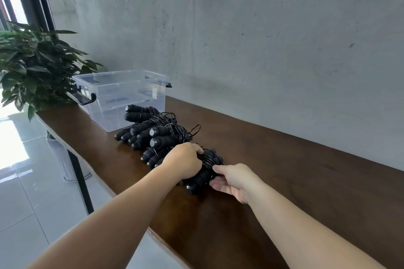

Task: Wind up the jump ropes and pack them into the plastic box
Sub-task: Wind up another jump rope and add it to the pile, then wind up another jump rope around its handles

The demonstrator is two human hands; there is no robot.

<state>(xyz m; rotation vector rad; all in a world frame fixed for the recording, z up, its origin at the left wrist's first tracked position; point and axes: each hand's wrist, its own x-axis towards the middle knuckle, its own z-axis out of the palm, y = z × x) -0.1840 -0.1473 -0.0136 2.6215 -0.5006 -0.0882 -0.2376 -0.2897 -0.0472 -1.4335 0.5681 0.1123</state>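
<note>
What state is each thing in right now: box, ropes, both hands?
plastic box: lid off, handle hanging down, looks unfilled.
wound jump ropes: bundled in a row on the table, outside the box.
nearest jump rope: wound, lying on the table between both hands.
left hand: gripping the nearest jump rope.
right hand: fingers relaxed, touching that bundle.

The left hand covers the near part of the wound jump rope it lies over, so its fingertips and where they touch cannot be seen. The right hand hides its own fingertips under that bundle. In the pile of wound jump ropes, handles overlap and cannot be counted. The clear plastic box shows only faint dark shapes inside. The counter runs off the right edge; the potted plant is cut off at the left.
</note>
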